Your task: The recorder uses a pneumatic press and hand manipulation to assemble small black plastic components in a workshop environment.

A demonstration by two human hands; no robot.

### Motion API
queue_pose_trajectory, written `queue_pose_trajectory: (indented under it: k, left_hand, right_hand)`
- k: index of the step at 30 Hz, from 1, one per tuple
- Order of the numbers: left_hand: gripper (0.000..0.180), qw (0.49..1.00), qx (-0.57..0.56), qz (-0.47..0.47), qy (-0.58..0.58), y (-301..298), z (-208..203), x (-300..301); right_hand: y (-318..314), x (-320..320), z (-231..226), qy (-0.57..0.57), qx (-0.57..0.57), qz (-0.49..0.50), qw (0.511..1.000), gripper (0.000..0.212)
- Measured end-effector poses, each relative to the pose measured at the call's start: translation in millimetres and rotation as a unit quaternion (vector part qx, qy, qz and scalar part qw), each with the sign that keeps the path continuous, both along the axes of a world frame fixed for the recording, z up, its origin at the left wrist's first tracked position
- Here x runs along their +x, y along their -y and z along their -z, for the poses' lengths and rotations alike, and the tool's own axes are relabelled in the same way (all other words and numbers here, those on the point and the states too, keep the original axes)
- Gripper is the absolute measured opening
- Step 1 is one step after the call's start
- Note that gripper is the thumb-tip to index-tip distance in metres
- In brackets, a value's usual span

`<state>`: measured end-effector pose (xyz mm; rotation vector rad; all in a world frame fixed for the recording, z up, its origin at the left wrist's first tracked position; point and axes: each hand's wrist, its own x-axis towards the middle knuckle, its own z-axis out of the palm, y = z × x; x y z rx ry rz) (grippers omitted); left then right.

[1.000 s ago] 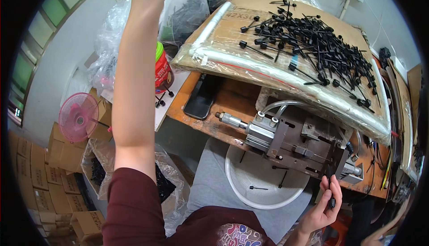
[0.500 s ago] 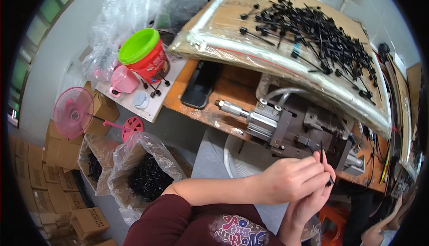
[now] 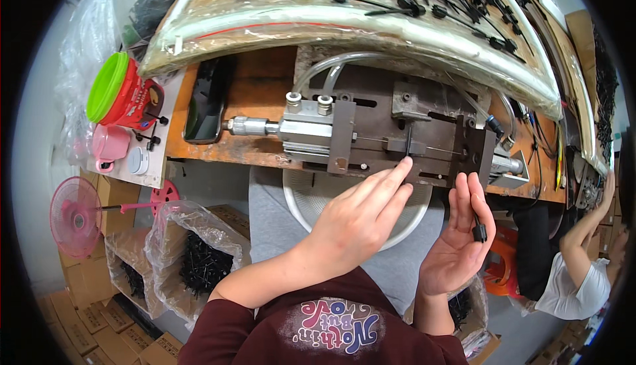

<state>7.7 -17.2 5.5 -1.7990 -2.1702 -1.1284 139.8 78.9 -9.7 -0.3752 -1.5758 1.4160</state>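
My left hand (image 3: 361, 216) reaches over the front of a metal clamping fixture (image 3: 377, 156), fingers stretched out. Its index fingertip touches the near end of a thin black rod (image 3: 409, 138) standing across the small block in the fixture's middle; my thumb is hidden below. To the right, my right hand (image 3: 457, 242) is turned palm up, with a black rod-shaped plastic part (image 3: 479, 232) held between thumb and fingers, its ribbed head toward me. On the fixture's left side sits an air cylinder (image 3: 306, 136) with clear hoses.
Many black rod parts (image 3: 464, 0) lie on the plastic-wrapped cardboard (image 3: 218, 40) above the fixture. A white basket (image 3: 291, 196) rests below, on my lap. At left are a phone (image 3: 207, 100), red bucket (image 3: 136, 93), pink fan (image 3: 76, 216) and bag of parts (image 3: 205, 259). Another person (image 3: 576, 272) works at right.
My hands were together at the fixture's right front; now they are apart. The left has moved to the rod in the fixture, while the right keeps a black part. The view has shifted.
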Motion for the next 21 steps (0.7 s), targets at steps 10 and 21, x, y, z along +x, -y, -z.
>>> queue_pose_trajectory:
  k: [10, 21]
  left_hand:
    - [0.024, 0.994, -0.081, -0.025, -0.067, -14.3, -3.1, -2.3]
    - [0.025, 0.994, -0.081, -0.020, -0.072, -11.8, 1.8, -5.2]
  right_hand:
    - [-5.7, 11.7, -3.0, 0.043, 0.053, 0.042, 0.997, 0.067]
    - [-23.5, 8.4, -17.0, 0.214, 0.347, 0.022, 0.913, 0.031]
